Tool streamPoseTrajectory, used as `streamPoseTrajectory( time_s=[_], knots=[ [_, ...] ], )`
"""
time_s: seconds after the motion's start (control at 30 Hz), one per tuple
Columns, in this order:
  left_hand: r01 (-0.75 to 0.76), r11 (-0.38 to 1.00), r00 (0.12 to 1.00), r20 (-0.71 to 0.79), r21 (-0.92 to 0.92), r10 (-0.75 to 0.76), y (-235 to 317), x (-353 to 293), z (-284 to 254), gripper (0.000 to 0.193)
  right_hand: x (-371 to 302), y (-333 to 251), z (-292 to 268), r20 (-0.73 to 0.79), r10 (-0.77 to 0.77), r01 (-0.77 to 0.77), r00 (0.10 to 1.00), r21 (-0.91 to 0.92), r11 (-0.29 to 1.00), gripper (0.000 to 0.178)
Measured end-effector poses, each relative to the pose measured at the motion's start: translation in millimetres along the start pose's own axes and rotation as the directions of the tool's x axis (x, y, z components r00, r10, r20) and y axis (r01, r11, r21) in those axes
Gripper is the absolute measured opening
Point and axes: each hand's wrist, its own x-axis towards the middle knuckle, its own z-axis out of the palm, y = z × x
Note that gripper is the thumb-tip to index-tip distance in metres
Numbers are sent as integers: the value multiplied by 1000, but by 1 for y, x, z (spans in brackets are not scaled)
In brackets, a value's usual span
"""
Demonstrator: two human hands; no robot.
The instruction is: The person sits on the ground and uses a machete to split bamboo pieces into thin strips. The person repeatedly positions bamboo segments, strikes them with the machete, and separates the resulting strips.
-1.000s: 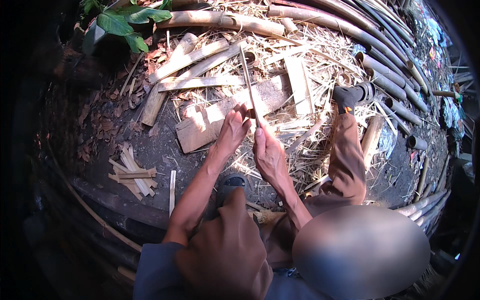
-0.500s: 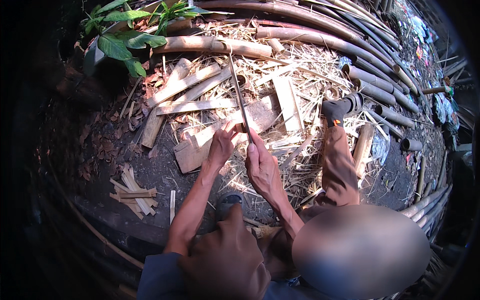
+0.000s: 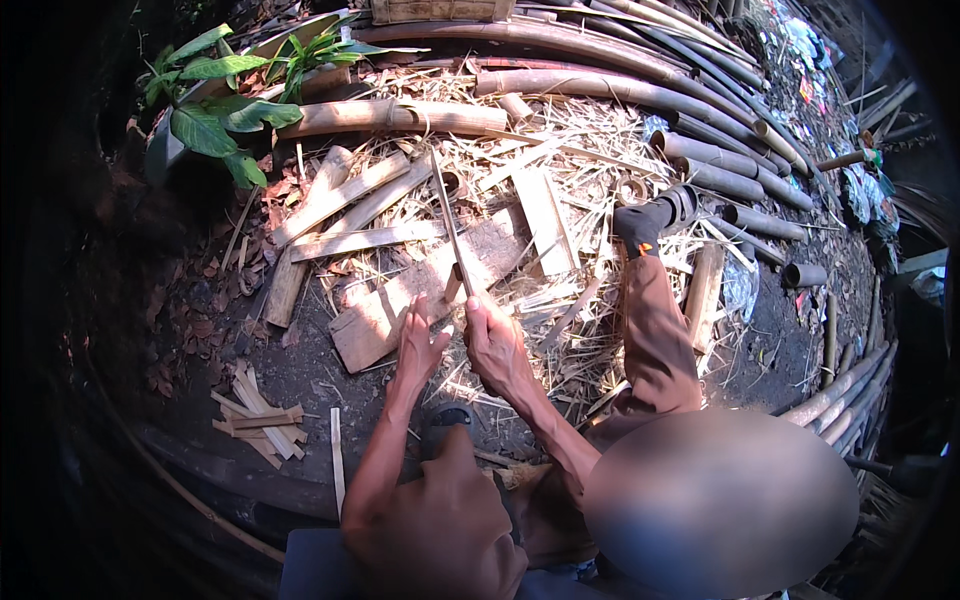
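My right hand (image 3: 495, 345) is closed around the handle of a long-bladed knife (image 3: 448, 215), its narrow blade pointing away from me. Beside it, my left hand (image 3: 418, 345) has its fingers stretched out and apart, holding nothing. A small bamboo piece (image 3: 454, 283) shows between my left fingertips and the blade, seemingly upright; whether the blade touches it I cannot tell. Underneath lies a thick wooden board (image 3: 372, 322), slanting across the ground. A pale flat slat (image 3: 545, 225) rests at the board's far right.
Bamboo strips (image 3: 262, 420) are piled at the left. Split bamboo lengths (image 3: 340, 205) lie beyond the board among shavings (image 3: 600, 160). Bamboo poles (image 3: 640, 90) line the far side, and a leafy plant (image 3: 215, 110) stands far left. My shod foot (image 3: 640, 225) is to the right.
My left hand has drawn back from the blade and its fingers have opened. The right hand still grips the knife. The whole view has shifted slightly.
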Motion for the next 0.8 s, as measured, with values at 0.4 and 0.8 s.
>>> streamPoseTrajectory(
  time_s=[0.4,0.8],
  knots=[
    [266,927,946,-116,-263,-304,-34,-80,-63,33,-7,-57,-4,148,-26,22,989,32,999,61],
    [353,915,929,-45,-194,-368,-16,-112,-70,26,-10,-22,0,-51,-305,309,951,216,926,51]
  ],
)
